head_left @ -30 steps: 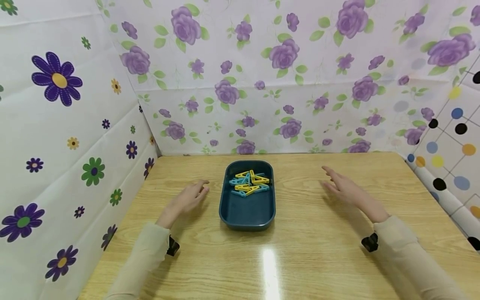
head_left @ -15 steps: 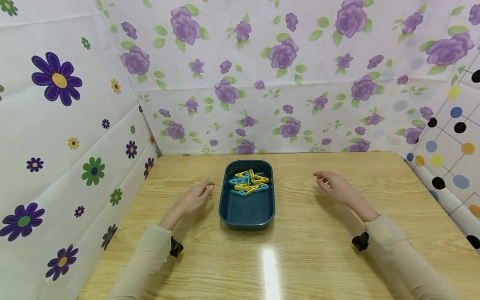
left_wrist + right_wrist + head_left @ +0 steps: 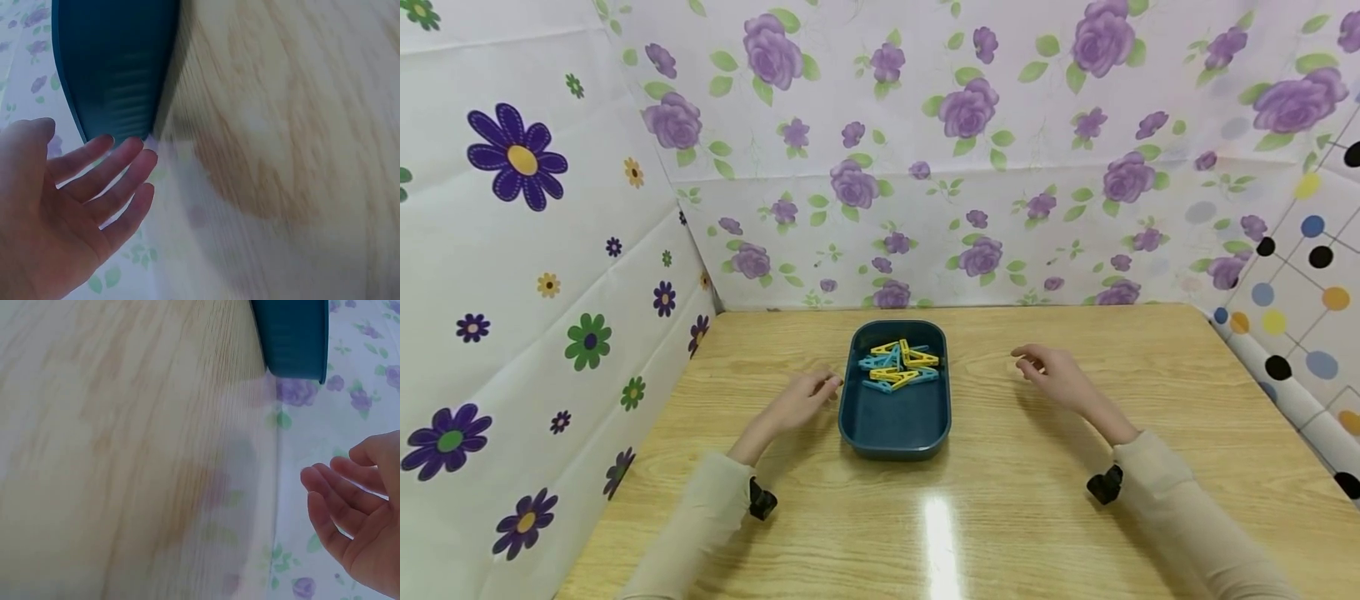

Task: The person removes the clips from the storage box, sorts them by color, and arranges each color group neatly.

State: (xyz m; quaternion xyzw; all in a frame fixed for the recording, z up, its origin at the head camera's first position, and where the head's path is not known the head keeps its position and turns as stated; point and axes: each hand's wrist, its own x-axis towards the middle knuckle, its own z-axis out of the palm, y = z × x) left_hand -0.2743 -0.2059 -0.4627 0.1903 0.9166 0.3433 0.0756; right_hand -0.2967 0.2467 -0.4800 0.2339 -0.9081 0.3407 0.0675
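A dark teal rectangular tray [image 3: 895, 425] stands on the wooden table, with several yellow and blue clothespins [image 3: 898, 367] heaped toward its far end. My left hand [image 3: 801, 402] is just left of the tray, fingertips right at its side wall. In the left wrist view its fingers [image 3: 119, 172] are spread and loosely bent, with nothing in the palm, and overlap the tray's wall [image 3: 115, 69]. My right hand [image 3: 1054, 377] hovers over the table a short way right of the tray. The right wrist view shows its fingers [image 3: 337, 500] relaxed and holding nothing.
The glossy wood-grain table [image 3: 1015, 517] meets a white cloth [image 3: 1030, 208] with purple roses at the back. Another flowered cloth [image 3: 550, 333] borders the left side, and a dotted cloth [image 3: 1300, 275] the right. A black wrist camera [image 3: 1105, 485] sits under the right sleeve.
Both hands have moved inward toward the tray, the left one up to its side. The right fingers have bent a little more. The tray and clothespins have stayed put.
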